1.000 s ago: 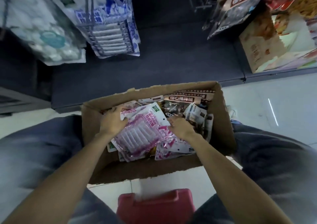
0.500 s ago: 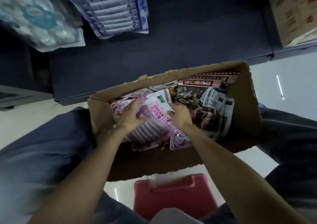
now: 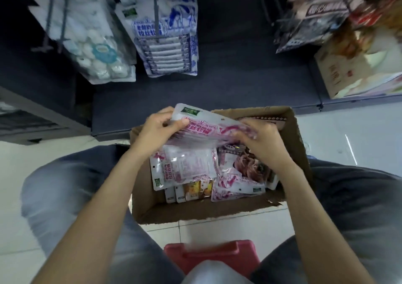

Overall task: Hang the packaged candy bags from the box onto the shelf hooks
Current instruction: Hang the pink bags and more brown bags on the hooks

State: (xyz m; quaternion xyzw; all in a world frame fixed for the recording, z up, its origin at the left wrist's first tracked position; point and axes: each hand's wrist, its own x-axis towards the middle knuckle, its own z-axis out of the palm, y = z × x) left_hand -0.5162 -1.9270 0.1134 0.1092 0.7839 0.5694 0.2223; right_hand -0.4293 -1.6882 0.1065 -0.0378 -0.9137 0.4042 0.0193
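A stack of pink-and-white candy bags (image 3: 204, 129) is lifted above the open cardboard box (image 3: 295, 135) on the floor between my knees. My left hand (image 3: 158, 129) grips the stack's left end, thumb on top. My right hand (image 3: 261, 140) grips its right end with curled fingers. More pink bags (image 3: 185, 168) and brown-printed bags (image 3: 248, 166) lie loose in the box. Shelf hooks (image 3: 155, 7) above the dark shelf carry hanging bags.
White bags (image 3: 91, 46) and blue-and-white bags (image 3: 171, 44) hang at upper left. Dark and red packets (image 3: 315, 15) hang at upper right above a printed carton (image 3: 356, 74). A red stool (image 3: 213, 257) sits under me. White tiled floor surrounds the box.
Both hands have gathered the pink bags and raised them out of the box toward the shelf. The view has tilted up, showing more of the hanging goods.
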